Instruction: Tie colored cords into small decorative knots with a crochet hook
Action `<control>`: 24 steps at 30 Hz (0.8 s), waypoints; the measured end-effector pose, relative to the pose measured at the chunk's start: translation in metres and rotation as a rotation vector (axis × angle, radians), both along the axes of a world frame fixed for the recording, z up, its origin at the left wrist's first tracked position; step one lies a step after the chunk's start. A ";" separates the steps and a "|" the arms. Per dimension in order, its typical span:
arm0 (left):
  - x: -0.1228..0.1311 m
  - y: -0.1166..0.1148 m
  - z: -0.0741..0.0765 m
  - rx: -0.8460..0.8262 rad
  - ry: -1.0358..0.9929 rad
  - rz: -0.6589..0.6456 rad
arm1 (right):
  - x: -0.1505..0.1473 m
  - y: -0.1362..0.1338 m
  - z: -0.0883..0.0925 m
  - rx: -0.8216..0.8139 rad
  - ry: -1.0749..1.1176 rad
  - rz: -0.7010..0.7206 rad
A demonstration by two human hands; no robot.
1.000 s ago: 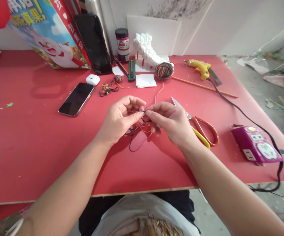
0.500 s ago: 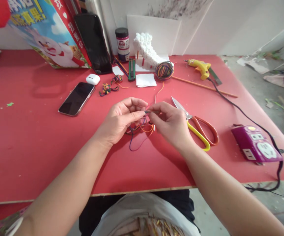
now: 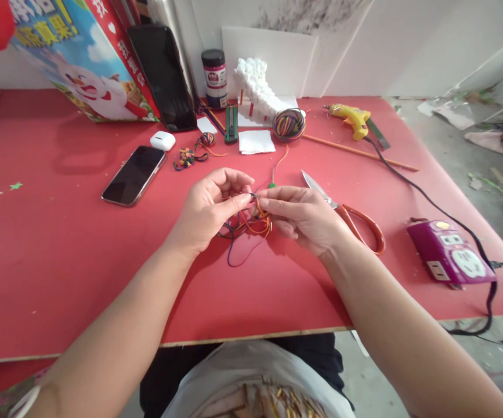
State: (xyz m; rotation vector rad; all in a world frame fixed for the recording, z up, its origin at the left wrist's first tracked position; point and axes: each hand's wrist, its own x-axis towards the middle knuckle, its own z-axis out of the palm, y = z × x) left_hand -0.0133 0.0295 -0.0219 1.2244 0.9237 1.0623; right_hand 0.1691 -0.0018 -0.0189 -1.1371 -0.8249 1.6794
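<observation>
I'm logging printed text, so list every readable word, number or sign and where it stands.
"真果!": front of the bag; other front characters are cut off or unclear.
"我" and a heart sign: its red side; the rest is blurred.
Jar: label too small to read.

Table (image 3: 81, 290): red top, pale front edge, surface marked by small specks. Wall (image 3: 408, 52) behind: white, with a dark speckled patch (image 3: 307, 14) at upper centre. Floor (image 3: 449, 154) at right: grey, littered with scraps (image 3: 492, 141). Light: soft, with pale sheen toward the table's right side.
</observation>
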 end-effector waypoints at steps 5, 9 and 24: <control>-0.001 0.001 -0.001 0.041 0.004 0.007 | -0.001 -0.001 0.001 -0.025 0.006 0.074; 0.000 0.000 0.000 0.056 0.015 0.002 | -0.001 0.000 -0.003 0.021 -0.002 0.075; -0.001 0.001 0.001 -0.160 -0.147 -0.049 | -0.004 -0.004 -0.001 0.331 -0.328 -0.185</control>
